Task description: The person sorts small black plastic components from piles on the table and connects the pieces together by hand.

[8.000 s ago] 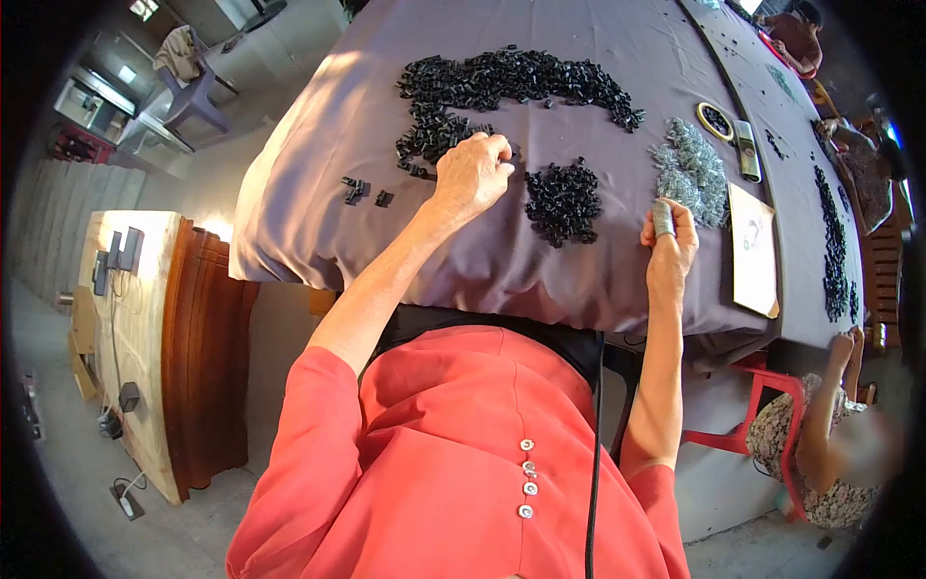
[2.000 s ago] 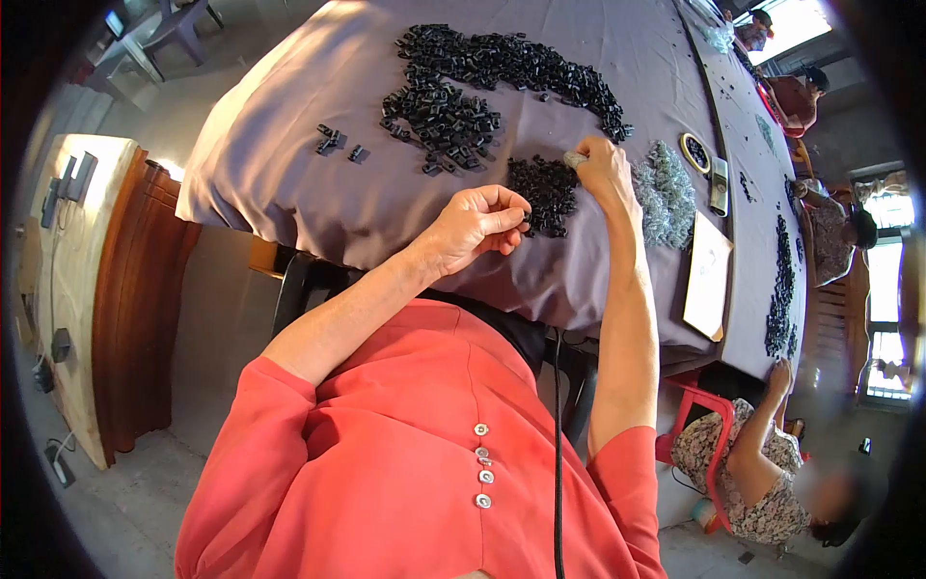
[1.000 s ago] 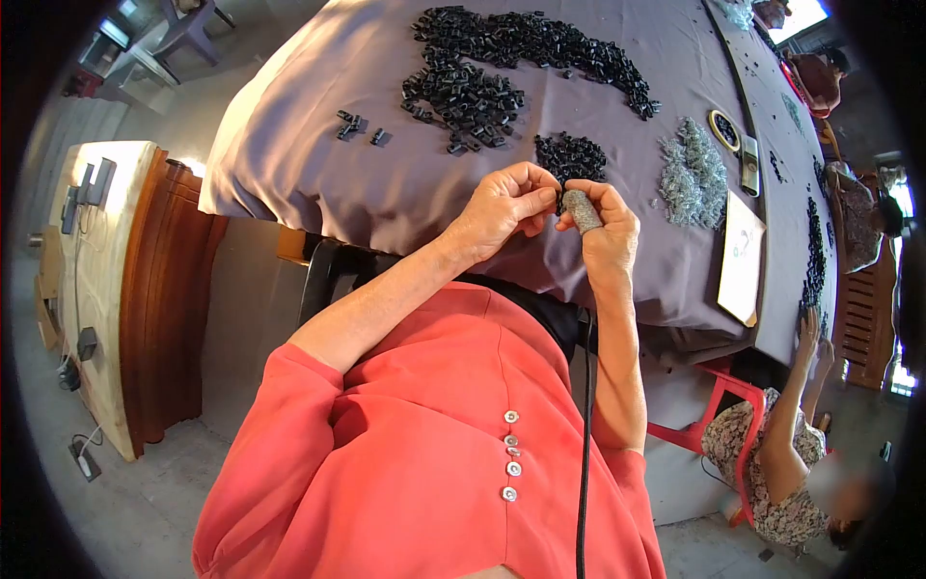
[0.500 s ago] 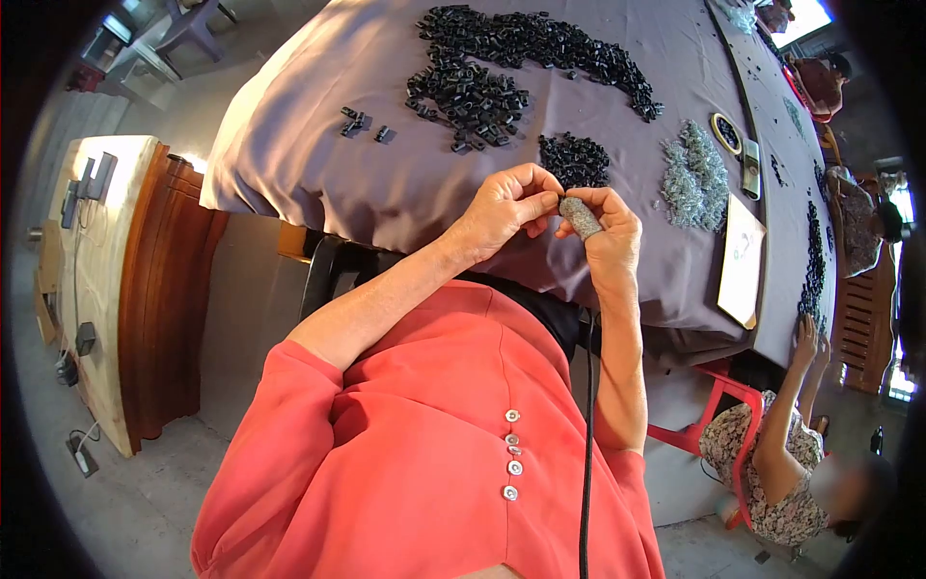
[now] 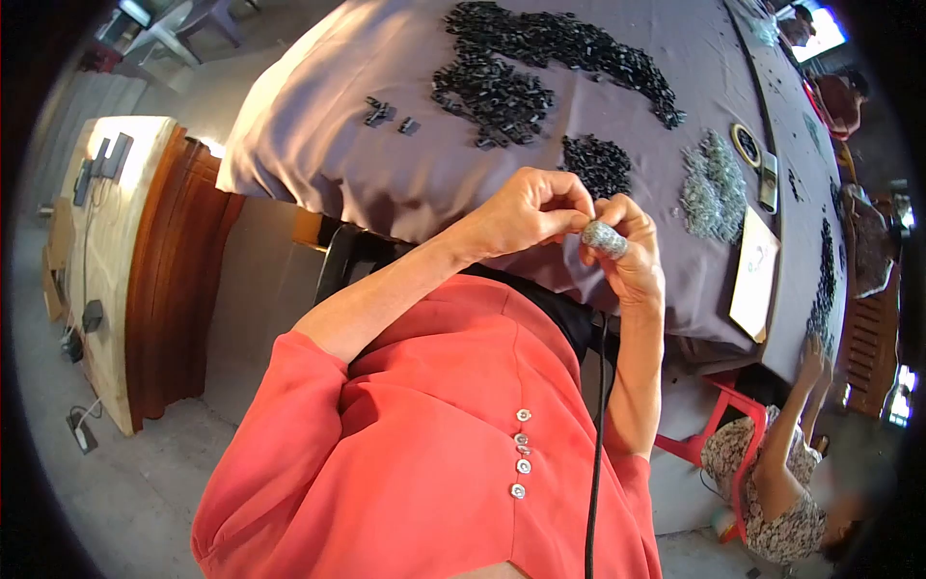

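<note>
My left hand is closed, thumb and fingertips pinched together just above the table's front edge. It meets my right hand, whose fingers are curled in. A grey speckled sleeve-like cover sits at the right hand's fingertips, apparently over a digit. Whatever small piece is between the fingertips is too small to make out. Just behind the hands lies a small heap of little black pieces. A larger spread of the same black pieces lies farther back.
A pile of small clear pieces, a tape roll, a metallic box and a white card lie on the right. A co-worker's hands are by black pieces at the far right. A black cable hangs down my front.
The view has shifted, so the table appears farther right. My hands stay together; the grey cover has tilted, its end now turned more toward me.
</note>
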Tool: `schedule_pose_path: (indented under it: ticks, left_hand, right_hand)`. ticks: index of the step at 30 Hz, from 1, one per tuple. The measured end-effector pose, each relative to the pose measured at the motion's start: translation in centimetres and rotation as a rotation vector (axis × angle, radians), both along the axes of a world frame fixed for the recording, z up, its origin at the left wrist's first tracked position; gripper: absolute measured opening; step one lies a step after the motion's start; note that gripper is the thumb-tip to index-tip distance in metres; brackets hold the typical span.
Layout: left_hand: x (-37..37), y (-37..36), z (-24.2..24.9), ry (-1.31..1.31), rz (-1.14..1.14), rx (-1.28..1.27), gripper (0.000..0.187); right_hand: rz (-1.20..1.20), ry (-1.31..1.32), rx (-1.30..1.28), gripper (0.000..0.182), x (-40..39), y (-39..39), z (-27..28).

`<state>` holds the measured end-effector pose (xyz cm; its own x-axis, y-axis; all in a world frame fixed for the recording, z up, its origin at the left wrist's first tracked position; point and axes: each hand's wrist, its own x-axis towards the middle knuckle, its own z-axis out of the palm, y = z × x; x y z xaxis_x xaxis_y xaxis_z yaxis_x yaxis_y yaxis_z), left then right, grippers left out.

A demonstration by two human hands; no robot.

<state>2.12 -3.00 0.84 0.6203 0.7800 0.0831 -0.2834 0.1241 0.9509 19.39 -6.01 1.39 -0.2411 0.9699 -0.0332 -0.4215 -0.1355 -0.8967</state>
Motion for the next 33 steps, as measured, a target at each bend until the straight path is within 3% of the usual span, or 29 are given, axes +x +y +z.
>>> schedule_pose_path:
  ticks: [13, 18, 22, 25, 28, 33]
  left_hand:
    - [-0.8, -0.2, 1.9, 0.114, -0.031, 0.174, 0.004]
    - [-0.9, -0.1, 2.2, 0.11, -0.027, 0.178, 0.004]
    - [-1.0, -0.2, 1.9, -0.07, -0.063, -0.102, 0.002]
    - [-1.0, 0.1, 1.7, -0.062, -0.085, -0.145, 0.005]
    - [-1.0, 0.1, 2.2, -0.017, -0.116, -0.114, 0.003]
    - [-1.1, 0.1, 2.7, 0.09, -0.119, -0.034, 0.004]
  right_hand:
    - [-0.012, -0.354, 0.127, 0.022, 0.0, -0.7, 1.4]
    - [-0.022, -0.249, 0.097, 0.023, -0.5, -0.9, 1.7]
    - [-0.07, -0.125, 0.094, 0.019, -1.3, -1.1, 2.1]
    - [-0.008, -0.22, 0.168, 0.018, -1.0, -1.0, 2.3]
    - [0.036, -0.225, 0.2, 0.015, -0.5, -0.7, 1.9]
    - [0.024, -0.252, 0.042, 0.016, -0.4, -1.3, 2.7]
